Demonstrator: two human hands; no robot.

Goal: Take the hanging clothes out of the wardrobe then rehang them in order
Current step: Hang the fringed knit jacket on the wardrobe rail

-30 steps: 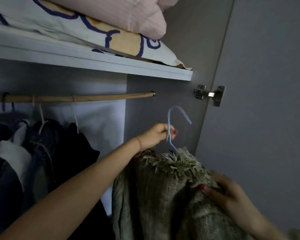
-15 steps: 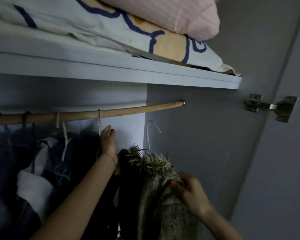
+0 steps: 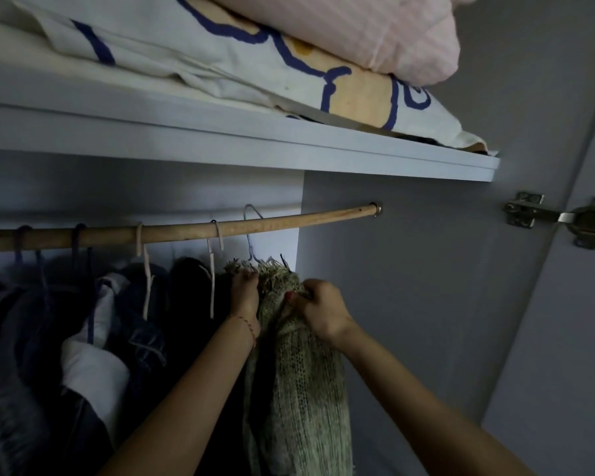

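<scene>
My right hand [image 3: 318, 312] has its grip closed on the fringed olive-green knitted garment [image 3: 299, 365]. My left hand [image 3: 245, 292] pinches the knit's top edge just left of that. Directly above both grips, the garment's thin pale-blue wire hanger [image 3: 251, 235] hooks over the wooden wardrobe rail [image 3: 172, 231]. Left of my left grip hang dark clothes [image 3: 83, 324].

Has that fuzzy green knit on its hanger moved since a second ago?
Yes. The green knit was held below the wooden rail, unhooked; now its hanger hook sits over the rail, rightmost in the row.
</scene>
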